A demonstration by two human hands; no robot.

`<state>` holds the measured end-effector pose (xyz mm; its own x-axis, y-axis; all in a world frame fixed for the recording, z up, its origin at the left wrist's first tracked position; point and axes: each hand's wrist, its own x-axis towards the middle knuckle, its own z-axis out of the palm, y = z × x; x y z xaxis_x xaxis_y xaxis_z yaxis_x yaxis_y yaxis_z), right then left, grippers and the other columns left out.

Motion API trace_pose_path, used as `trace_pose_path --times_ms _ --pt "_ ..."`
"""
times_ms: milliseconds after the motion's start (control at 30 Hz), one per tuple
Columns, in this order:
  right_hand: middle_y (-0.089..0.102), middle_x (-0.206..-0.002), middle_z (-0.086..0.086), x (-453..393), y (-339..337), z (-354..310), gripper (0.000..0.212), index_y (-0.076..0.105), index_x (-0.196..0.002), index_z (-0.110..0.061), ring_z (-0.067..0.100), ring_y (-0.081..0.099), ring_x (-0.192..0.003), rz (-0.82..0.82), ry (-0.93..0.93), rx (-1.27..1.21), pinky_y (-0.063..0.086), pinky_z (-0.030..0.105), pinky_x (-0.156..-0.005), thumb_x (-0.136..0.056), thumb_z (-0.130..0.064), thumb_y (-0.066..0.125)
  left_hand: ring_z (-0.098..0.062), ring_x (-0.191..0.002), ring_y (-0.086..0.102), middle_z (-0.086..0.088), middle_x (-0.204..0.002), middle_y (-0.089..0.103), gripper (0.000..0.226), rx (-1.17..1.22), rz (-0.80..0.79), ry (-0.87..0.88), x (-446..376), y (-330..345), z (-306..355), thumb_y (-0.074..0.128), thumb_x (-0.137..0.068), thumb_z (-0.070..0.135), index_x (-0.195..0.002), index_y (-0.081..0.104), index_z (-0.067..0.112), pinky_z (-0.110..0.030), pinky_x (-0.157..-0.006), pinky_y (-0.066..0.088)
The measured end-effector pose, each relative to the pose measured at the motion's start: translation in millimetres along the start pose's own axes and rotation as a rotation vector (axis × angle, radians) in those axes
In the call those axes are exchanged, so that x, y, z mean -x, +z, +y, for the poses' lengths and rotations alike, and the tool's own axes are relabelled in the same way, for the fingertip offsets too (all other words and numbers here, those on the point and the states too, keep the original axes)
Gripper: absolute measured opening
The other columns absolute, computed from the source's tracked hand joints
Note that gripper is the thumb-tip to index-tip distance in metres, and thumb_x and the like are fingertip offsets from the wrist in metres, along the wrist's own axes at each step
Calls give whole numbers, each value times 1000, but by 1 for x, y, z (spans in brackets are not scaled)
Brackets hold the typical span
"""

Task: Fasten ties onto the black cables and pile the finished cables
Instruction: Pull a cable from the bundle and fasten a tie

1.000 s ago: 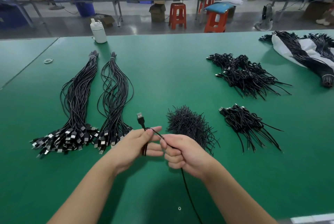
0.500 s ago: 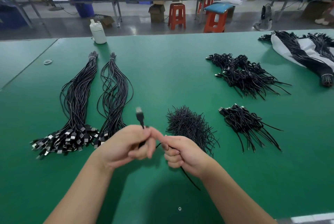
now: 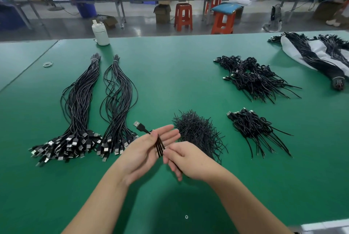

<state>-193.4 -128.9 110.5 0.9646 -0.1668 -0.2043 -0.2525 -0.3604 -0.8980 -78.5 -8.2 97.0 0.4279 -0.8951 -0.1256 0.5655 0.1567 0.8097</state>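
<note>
A green table (image 3: pixel 170 75) carries cable bundles (image 3: pixel 79 112), a tie heap (image 3: pixel 196 131), and a white bottle (image 3: pixel 101 33).

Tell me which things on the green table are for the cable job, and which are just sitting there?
For the job:
folded cable across the left hand, right hand beside it
pile of ties
two untied cable bundles
finished cable piles

Just lying about:
white bottle
rubber band
orange stools

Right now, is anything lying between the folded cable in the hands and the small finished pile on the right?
Nearly. The folded cable lies across the left hand. The loose tie heap sits just right of it, partly between it and the small finished pile; past the heap, only bare green table.
</note>
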Motion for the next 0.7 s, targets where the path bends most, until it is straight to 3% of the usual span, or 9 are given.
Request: trace_pose_path --times_ms 133,233,333,367,467,533,633,700 --pt "62 -60 2 -1 4 8 38 60 -70 -15 14 59 -48 116 82 34 55 34 -60 -103 -32 48 -36 -117 63 -31 -120 65 42 81 86 59 -2 7 1 40 -98 24 -119 55 -9 -36 -90 56" --pt "68 -66 5 -3 8 16 35 64 -71 -12 16 67 -58 177 106 -126 60 34 -69 -100 -31 56 -42 -117 62 -28 -90 72 34 188 112 111 -4 13 3 45 -95 18 -106 57 -11 -41 -92 56" --pt "73 -85 7 -4 10 20 7 68 -97 -9 21 71 -82 171 34 -422 59 36 -86 -98 -12 62 -44 -113 64 -19 -71 70 31 212 132 118 -4 15 2 48 -94 17 -104 57 -11 -43 -86 58" --pt "72 -92 7 -4 10 21 12 66 -107 -6 21 70 -87 155 -3 -535 58 35 -88 -96 -6 62 -44 -112 64 -18 -69 69 30 211 134 112 -5 16 1 48 -94 17 -103 57 -11 -43 -85 58" --pt "71 -110 5 -3 12 21 40 58 -125 -5 16 68 -104 137 -79 -720 54 29 -92 -88 5 69 -46 -112 63 -19 -71 66 30 211 103 102 -6 19 -4 49 -95 15 -97 63 -11 -46 -86 57" --pt "72 -112 3 -4 15 21 52 56 -128 -9 15 67 -111 157 -111 -734 52 25 -94 -82 8 73 -44 -112 64 -23 -83 71 32 139 51 81 -7 20 -6 52 -96 18 -90 71 -6 -46 -87 57" --pt "70 -99 5 -5 18 24 52 59 -124 -15 12 66 -98 256 -113 -633 53 31 -96 -79 2 78 -35 -105 68 -27 -111 70 34 -31 -48 8 -6 21 -1 57 -94 23 -88 76 -4 -39 -87 57" --pt "72 -102 10 -5 17 25 51 62 -122 -16 15 68 -96 317 -75 -569 55 33 -94 -78 -1 80 -29 -102 69 -23 -110 71 33 -121 -114 -72 -6 19 7 57 -94 25 -98 76 -1 -35 -88 56"
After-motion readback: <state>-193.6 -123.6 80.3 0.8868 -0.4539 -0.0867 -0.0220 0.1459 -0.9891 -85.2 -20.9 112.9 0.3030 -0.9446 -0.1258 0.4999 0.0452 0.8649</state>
